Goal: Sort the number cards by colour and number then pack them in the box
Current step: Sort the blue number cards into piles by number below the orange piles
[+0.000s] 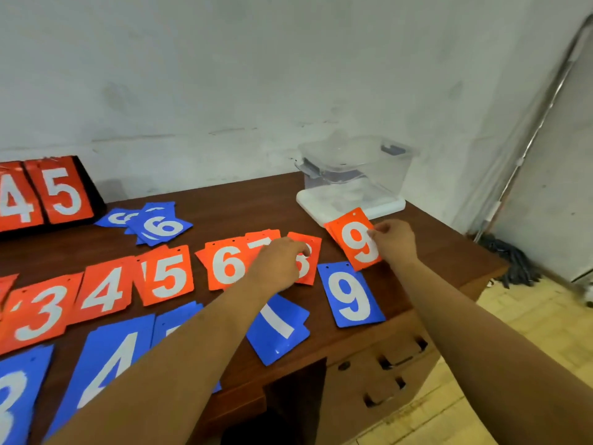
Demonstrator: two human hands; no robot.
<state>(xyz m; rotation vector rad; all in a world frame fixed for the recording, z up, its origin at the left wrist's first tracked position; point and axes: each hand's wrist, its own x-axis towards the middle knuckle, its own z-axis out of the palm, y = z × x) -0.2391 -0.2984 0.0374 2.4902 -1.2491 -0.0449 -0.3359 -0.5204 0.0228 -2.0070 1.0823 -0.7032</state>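
Note:
Orange cards lie in a row on the brown table [224, 194]: a 3 [38, 311], a 4 [104, 289], a 5 [168, 274], a 6 [226, 264], a 7 and an 8 [308, 263]. My left hand [279, 263] rests on the orange 7 and 8, fingers on the 8. My right hand [393, 242] pinches the orange 9 cards [354, 240] by their right edge, tilted near the box. Blue cards lie nearer me: a 9 [349, 295], a 1 [277, 327], a 4 [109, 367], a 3 [16, 393]. A heap of blue cards [160, 224] with a 6 on top sits further back.
A clear plastic box [356, 168] with blue latches stands on its white lid [388, 207] at the table's far right corner. A scoreboard stand [41, 194] showing orange 4 and 5 is at the back left. Drawers sit under the table's right side; a mop leans at the right wall.

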